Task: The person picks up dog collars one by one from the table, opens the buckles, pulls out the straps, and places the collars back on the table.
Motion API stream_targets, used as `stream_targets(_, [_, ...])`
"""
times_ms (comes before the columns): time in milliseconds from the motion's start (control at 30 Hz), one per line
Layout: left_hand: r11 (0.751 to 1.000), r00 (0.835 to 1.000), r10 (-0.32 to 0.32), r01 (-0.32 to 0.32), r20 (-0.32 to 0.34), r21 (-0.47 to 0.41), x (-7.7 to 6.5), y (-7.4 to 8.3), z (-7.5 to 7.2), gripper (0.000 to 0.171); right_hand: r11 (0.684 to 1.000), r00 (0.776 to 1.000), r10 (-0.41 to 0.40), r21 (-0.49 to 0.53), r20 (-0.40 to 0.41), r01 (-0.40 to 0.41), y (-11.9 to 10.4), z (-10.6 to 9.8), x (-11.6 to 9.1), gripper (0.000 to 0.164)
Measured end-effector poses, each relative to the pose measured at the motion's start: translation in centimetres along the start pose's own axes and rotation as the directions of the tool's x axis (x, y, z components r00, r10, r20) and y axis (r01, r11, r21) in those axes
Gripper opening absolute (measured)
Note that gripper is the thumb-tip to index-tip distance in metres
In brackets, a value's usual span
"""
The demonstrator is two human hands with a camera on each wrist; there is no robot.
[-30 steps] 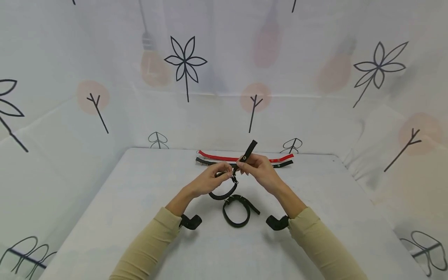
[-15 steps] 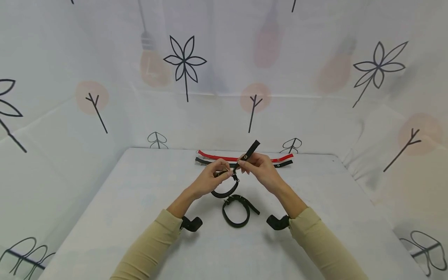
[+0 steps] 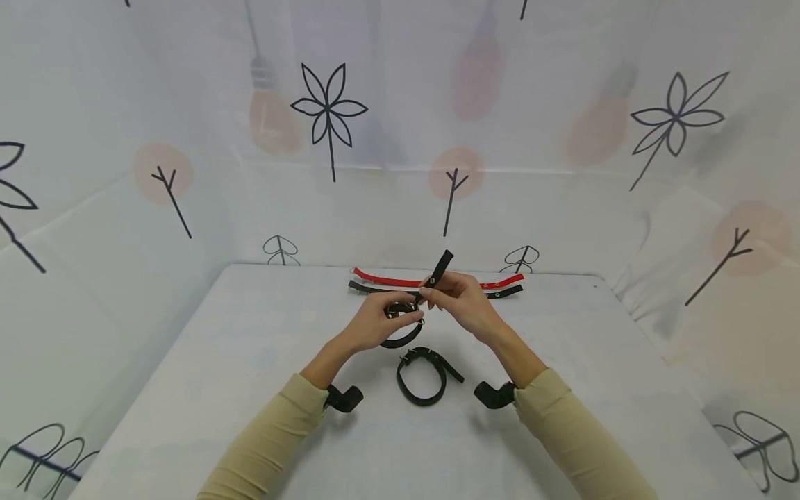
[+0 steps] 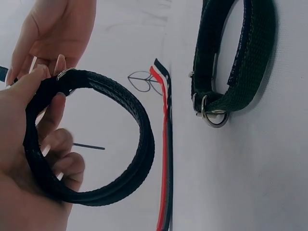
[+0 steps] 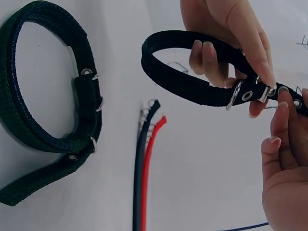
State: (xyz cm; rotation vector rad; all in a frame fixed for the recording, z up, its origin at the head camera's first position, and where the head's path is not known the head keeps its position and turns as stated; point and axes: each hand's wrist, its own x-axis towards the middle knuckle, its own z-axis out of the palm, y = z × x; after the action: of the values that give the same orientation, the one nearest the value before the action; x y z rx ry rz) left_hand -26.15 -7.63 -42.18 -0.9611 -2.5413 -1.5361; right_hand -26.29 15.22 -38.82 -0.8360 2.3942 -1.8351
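A black pet collar (image 5: 192, 94), bent into a loop, is held up above the table by both hands. My left hand (image 3: 373, 323) grips it beside the metal buckle (image 5: 263, 94), with fingers passing through the loop. On the band, a D-ring (image 5: 234, 95) and an eyelet show in the right wrist view. My right hand (image 3: 464, 305) pinches the strap just past the buckle, and the free strap end (image 3: 442, 264) points up beyond those fingers. Below, on the white table, lies a second dark collar (image 3: 421, 401), buckled into a loop with its tail to the right.
Along the table's back edge, a red collar (image 3: 384, 281) and a dark collar (image 3: 506, 293) lie stretched flat, partly hidden behind the hands. A white patterned cloth (image 3: 387, 208) rises behind the table (image 3: 250, 417). Black wrist mounts (image 3: 344, 399) sit under both forearms.
The left fingers have shifted their hold, with the thumb now lower along the collar. The held loop has risen slightly, and the right hand with the strap end has moved a little left.
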Motion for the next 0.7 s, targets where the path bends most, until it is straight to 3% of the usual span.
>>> stream_targets(233, [0.996,1.000,0.013,-0.014,-0.017,-0.088,0.1,0.0,0.1,0.033,1.000,0.999,-0.007,-0.029,0.031,0.008,-0.3,0.1,0.0,0.018])
stream_targets(467, [0.994,0.995,-0.003,-0.007,-0.095,-0.107,0.1,-0.2,-0.3,0.025,0.992,0.997,0.064,-0.112,0.048,-0.059,0.3,-0.1,-0.7,0.031])
stream_targets(700, [0.975,0.984,-0.052,0.013,-0.168,-0.221,0.2,0.0,-0.8,0.023,0.980,0.984,0.096,-0.186,0.149,-0.067,1.2,0.3,-0.9,0.027])
